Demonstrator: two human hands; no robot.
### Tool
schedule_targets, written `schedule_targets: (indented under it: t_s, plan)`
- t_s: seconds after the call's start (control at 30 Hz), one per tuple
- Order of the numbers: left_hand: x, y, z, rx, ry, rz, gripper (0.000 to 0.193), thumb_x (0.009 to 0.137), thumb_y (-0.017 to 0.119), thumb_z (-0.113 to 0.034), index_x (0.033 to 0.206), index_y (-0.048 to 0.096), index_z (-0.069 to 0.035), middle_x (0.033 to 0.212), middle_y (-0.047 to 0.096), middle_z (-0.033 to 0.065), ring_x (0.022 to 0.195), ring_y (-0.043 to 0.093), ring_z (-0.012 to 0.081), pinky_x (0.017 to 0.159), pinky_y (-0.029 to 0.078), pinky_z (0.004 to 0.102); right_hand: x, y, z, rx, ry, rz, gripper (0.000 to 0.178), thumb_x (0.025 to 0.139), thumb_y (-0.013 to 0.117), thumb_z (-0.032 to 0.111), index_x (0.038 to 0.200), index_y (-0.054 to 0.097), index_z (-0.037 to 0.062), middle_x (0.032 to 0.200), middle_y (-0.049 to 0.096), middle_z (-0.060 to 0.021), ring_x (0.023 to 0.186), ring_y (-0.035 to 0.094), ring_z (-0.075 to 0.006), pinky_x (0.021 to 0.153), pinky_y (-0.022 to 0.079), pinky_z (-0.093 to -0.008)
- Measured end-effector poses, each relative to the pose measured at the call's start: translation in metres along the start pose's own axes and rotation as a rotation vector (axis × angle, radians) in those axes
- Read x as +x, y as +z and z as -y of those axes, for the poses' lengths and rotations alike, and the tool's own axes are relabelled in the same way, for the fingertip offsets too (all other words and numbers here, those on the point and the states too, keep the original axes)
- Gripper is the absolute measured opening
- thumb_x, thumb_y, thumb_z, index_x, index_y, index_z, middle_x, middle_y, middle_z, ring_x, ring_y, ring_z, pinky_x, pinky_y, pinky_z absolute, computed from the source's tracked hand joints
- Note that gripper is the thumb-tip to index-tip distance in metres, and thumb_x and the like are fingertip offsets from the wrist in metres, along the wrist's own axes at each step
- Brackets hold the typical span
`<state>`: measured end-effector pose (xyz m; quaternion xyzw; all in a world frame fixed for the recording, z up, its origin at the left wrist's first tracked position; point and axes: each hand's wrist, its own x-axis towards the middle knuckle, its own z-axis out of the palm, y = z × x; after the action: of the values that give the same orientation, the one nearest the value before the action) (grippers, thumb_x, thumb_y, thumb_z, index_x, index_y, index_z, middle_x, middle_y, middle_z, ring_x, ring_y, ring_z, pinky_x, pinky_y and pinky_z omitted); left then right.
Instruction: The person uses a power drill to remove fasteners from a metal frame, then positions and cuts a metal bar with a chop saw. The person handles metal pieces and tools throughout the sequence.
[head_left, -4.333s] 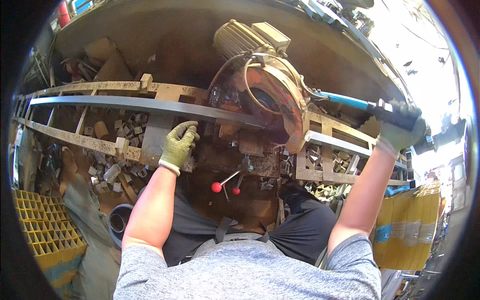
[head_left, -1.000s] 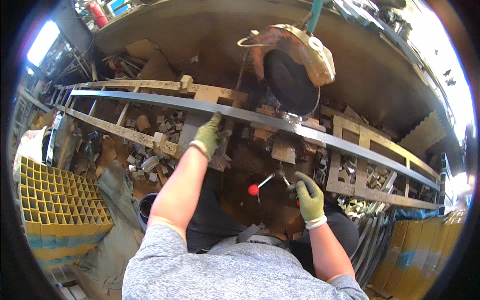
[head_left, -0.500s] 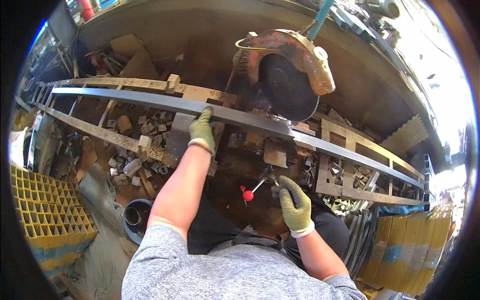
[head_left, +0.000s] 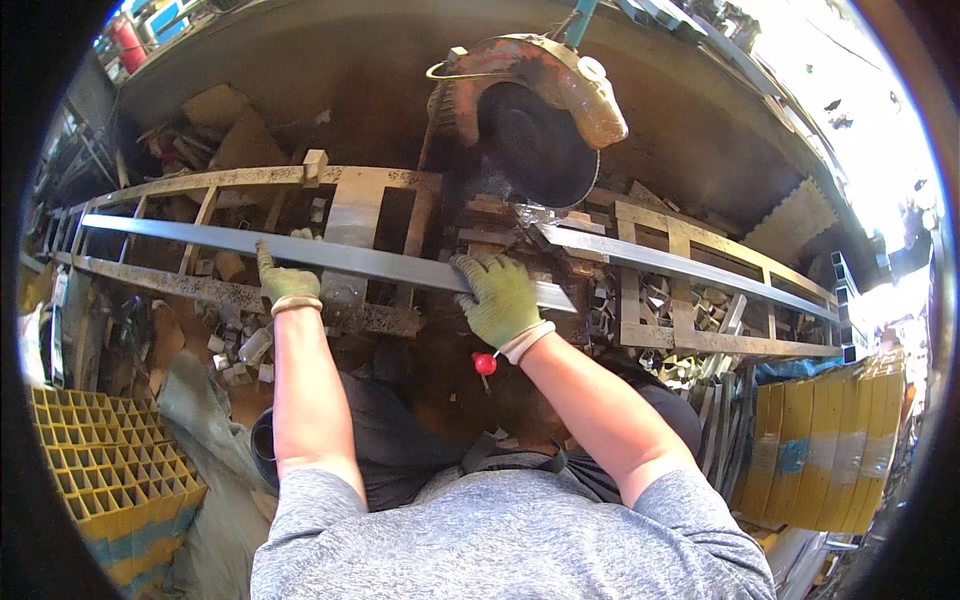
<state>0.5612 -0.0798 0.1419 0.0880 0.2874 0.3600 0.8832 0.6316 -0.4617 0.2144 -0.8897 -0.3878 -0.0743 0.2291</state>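
My left hand (head_left: 290,283), in a yellow-green work glove, grips a long grey metal tube (head_left: 385,262) from its near side, some fingers showing beyond the far edge. My right hand (head_left: 500,303), gloved alike, is closed over the same tube near its angled right end. Another metal tube (head_left: 690,268) lies to the right, apart from the held one. Beyond my right hand stands a cut-off saw with a dark round blade (head_left: 537,145) under a worn red guard (head_left: 545,62). A red-knobbed lever (head_left: 484,363) sits just below my right wrist.
Ladder-like frames (head_left: 190,285) extend left and right of the saw, with short tube offcuts (head_left: 245,350) beneath. Bundled yellow square tubes (head_left: 110,450) stand at the left, and a taped yellow stack (head_left: 825,445) at the right. A dark wall (head_left: 340,80) rises behind.
My right hand has left the lever area and taken hold of the tube. My left hand has slid left. The held tube has come nearer, and its right end is apart from the other tube.
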Motion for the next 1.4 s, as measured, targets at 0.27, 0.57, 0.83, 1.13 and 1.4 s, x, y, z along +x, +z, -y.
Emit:
schedule_targets:
  t_s: [0.27, 0.57, 0.83, 1.13, 1.4]
  plan:
    - [-0.003, 0.008, 0.028, 0.026, 0.122, 0.401, 0.044, 0.114, 0.078, -0.045, 0.117, 0.073, -0.002, 0.106, 0.080, 0.0151, 0.105, 0.078, 0.0344, 0.109, 0.065, 0.0575, -0.002, -0.047, -0.039, -0.068, -0.109, -0.171, 0.065, 0.080, 0.090, 0.013, 0.144, 0.078, 0.0122, 0.137, 0.078, -0.0142, 0.132, 0.072, -0.0416, 0.114, 0.054, -0.0594]
    - [-0.143, 0.039, -0.018, 0.143, 0.256, 0.628, 0.053, 0.113, 0.081, -0.053, 0.131, 0.070, -0.003, 0.121, 0.080, 0.0130, 0.122, 0.075, 0.0360, 0.124, 0.057, 0.0559, -0.048, -0.058, -0.031, 0.040, -0.146, -0.206, 0.074, 0.083, 0.089, 0.012, 0.155, 0.071, 0.0104, 0.152, 0.074, -0.0173, 0.143, 0.068, -0.0428, 0.124, 0.050, -0.0588]
    - [-0.263, 0.049, -0.057, 0.257, 0.372, 0.801, 0.063, 0.107, 0.088, -0.053, 0.144, 0.069, -0.005, 0.135, 0.076, 0.0131, 0.138, 0.070, 0.0359, 0.136, 0.047, 0.0596, -0.072, -0.069, -0.019, 0.162, -0.189, -0.297, 0.081, 0.082, 0.091, 0.010, 0.160, 0.069, 0.0110, 0.155, 0.073, -0.0169, 0.145, 0.066, -0.0438, 0.128, 0.049, -0.0591]
    - [-0.372, 0.026, -0.088, 0.433, 0.515, 0.897, 0.064, 0.110, 0.086, -0.048, 0.157, 0.065, -0.009, 0.150, 0.075, 0.0087, 0.150, 0.066, 0.0329, 0.139, 0.044, 0.0610, -0.074, -0.079, -0.001, 0.245, -0.296, -0.294, 0.079, 0.082, 0.087, 0.006, 0.158, 0.069, 0.0096, 0.152, 0.072, -0.0198, 0.145, 0.066, -0.0462, 0.128, 0.049, -0.0602]
    - [-0.427, -0.027, -0.105, 0.479, 0.598, 0.772, 0.063, 0.102, 0.097, -0.041, 0.149, 0.067, -0.011, 0.141, 0.073, 0.0089, 0.146, 0.062, 0.0344, 0.139, 0.039, 0.0641, -0.067, -0.071, 0.020, 0.300, -0.358, -0.160, 0.077, 0.081, 0.094, 0.008, 0.155, 0.071, 0.0100, 0.148, 0.077, -0.0201, 0.140, 0.070, -0.0457, 0.121, 0.055, -0.0566]
